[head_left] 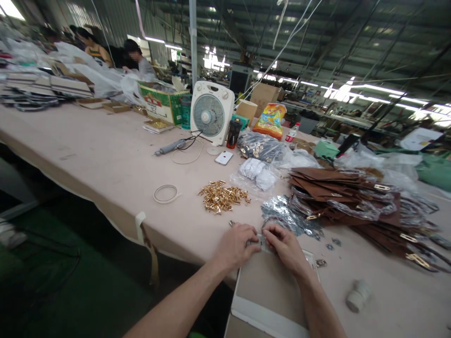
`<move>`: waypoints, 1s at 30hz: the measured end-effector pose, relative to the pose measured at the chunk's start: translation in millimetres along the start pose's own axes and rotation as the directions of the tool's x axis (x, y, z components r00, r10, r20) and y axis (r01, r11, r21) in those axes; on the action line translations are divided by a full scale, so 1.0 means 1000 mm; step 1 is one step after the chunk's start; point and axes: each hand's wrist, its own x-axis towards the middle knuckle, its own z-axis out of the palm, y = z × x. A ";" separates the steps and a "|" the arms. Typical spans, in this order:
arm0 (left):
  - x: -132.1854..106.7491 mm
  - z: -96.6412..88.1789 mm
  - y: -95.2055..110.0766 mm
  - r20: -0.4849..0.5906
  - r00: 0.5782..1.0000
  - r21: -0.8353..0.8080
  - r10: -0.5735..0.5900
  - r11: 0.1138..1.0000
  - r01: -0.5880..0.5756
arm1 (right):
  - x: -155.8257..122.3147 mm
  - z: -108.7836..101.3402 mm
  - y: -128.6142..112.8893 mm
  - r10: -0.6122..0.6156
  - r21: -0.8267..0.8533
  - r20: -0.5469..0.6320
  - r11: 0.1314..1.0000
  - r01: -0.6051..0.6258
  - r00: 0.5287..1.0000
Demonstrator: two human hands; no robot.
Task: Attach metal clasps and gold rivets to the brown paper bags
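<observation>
A beige bag piece with white trim (271, 286) lies at the table's front edge, reaching toward me. My left hand (237, 246) is closed at its far left corner, fingers curled over the edge. At the far edge, my right hand (286, 246) pinches with thumb and forefinger; whatever is between them is too small to make out. Metal clasps show beside the piece, one (321, 263) at the right and another (231, 223) beyond my left hand. Beyond the hands lie a heap of small gold metal fittings (221, 197) and a spread of thin grey metal pieces (287, 213).
Brown bags with gold hardware (352, 202) are piled at the right, near a pale cylinder (358, 295). A tape roll (165, 193), a corded electric screwdriver (171, 148), a phone (224, 157) and a box fan (212, 112) stand or lie farther back. People sit at the far left.
</observation>
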 end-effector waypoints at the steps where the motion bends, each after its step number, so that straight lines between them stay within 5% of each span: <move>1: 0.000 0.000 0.001 0.002 1.000 0.002 -0.002 1.000 0.002 | 0.000 0.001 0.000 -0.001 -0.004 0.004 1.000 0.001 1.000; 15: -0.001 -0.001 -0.001 0.040 0.998 0.060 0.053 0.997 -0.055 | -0.003 -0.001 0.003 0.060 0.033 0.056 0.998 -0.062 0.997; 22: 0.000 -0.004 0.000 0.042 0.998 0.057 0.040 0.997 -0.042 | -0.005 0.006 0.003 -0.047 -0.149 0.117 0.987 0.065 0.992; 30: 0.000 -0.002 -0.002 0.034 0.999 0.054 0.027 0.998 -0.029 | -0.007 0.014 -0.001 -0.089 -0.280 0.056 0.955 0.101 0.994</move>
